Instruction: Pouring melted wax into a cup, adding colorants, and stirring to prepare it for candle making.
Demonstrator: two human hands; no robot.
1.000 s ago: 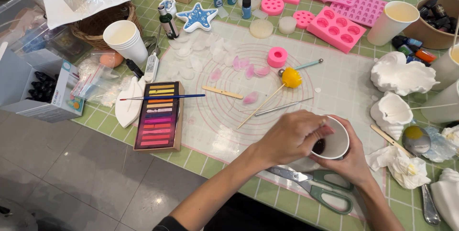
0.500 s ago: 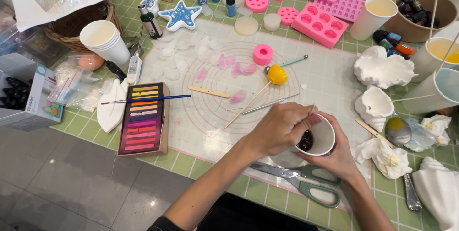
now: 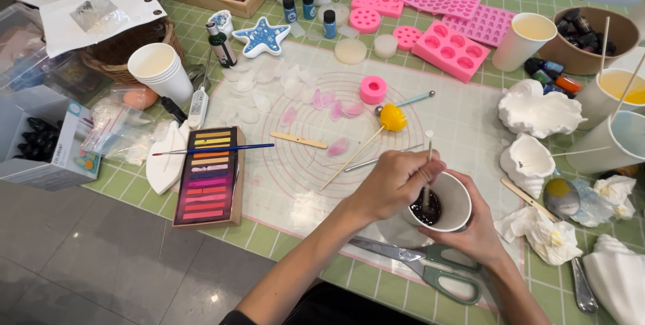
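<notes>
Our right hand [image 3: 480, 234] cups a white paper cup [image 3: 445, 202] of dark liquid at the near edge of the silicone mat [image 3: 470, 116], just above the scissors [image 3: 430, 264]. Our left hand [image 3: 393, 184] pinches a thin white stick [image 3: 428, 170] dipped into it. Stirring well likely means keeping the cup steady and the strokes small. Compared with half a second ago, the grip looks unchanged; only the view has shifted.
</notes>
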